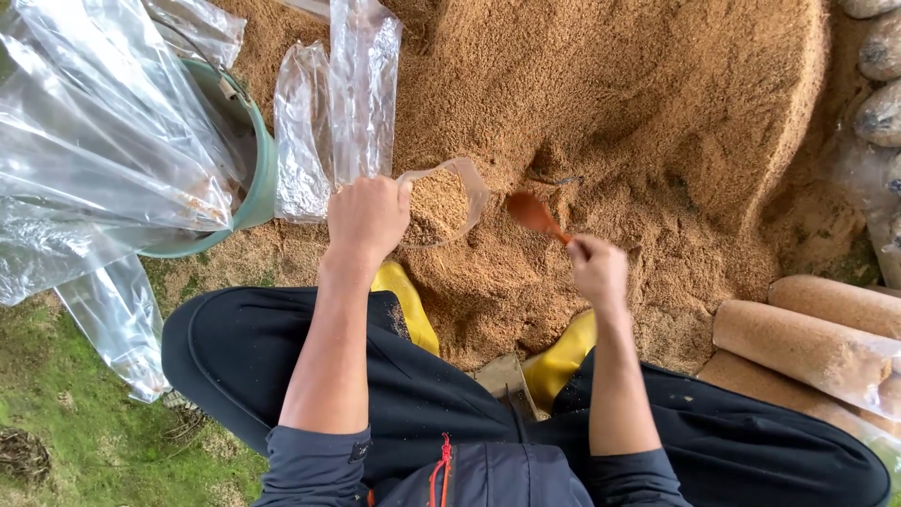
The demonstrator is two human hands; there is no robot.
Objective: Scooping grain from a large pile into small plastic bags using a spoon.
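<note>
Left hand (368,218) fingers pinching the clear bag (441,202) mouth open just beside the sawdust pile (638,113); right hand (598,270) fingers curled round the wooden scoop (533,214) (looks empty); I'd keep that mouth wide, load the scoop level.

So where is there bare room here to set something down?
Free: the grass patch beside the left knee, below the green bucket, and the open sawdust heap beyond the wooden spoon. Crowded: empty plastic bags over the bucket, packed sawdust rolls at right, left hand holding the part-filled bag.
</note>
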